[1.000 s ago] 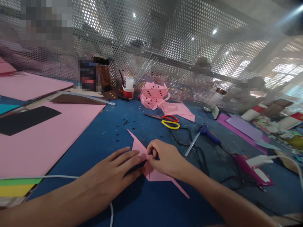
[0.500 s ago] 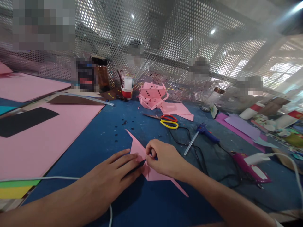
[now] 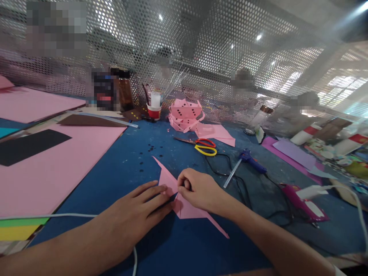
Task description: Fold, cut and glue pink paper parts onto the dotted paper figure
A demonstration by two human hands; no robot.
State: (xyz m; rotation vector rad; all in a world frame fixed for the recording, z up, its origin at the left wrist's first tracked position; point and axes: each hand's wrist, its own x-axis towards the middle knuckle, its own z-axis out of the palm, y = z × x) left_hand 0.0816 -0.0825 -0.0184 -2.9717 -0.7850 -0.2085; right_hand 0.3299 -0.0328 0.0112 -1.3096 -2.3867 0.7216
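Observation:
A folded pink paper piece (image 3: 189, 209) with long pointed strips at two ends lies on the blue tabletop in front of me. My left hand (image 3: 143, 205) rests on its left side, fingers stretched out and palm down. Over the middle of the paper, my right hand (image 3: 198, 189) is closed in a pinch at a fold edge. Its fingertips partly hide the pinched spot. Beyond the hands lie scissors (image 3: 205, 147) with red and yellow handles.
A blue glue gun (image 3: 251, 161) with a glue stick and a trailing black cord lies at right, near a magenta power strip (image 3: 304, 203). A pink paper form with black squares (image 3: 185, 115) stands at the back. Large pink sheets (image 3: 57, 184) cover the left.
Almost nothing differs. The right hand's fingers have shifted very slightly at the fold, while the left hand and the pink paper stay in place.

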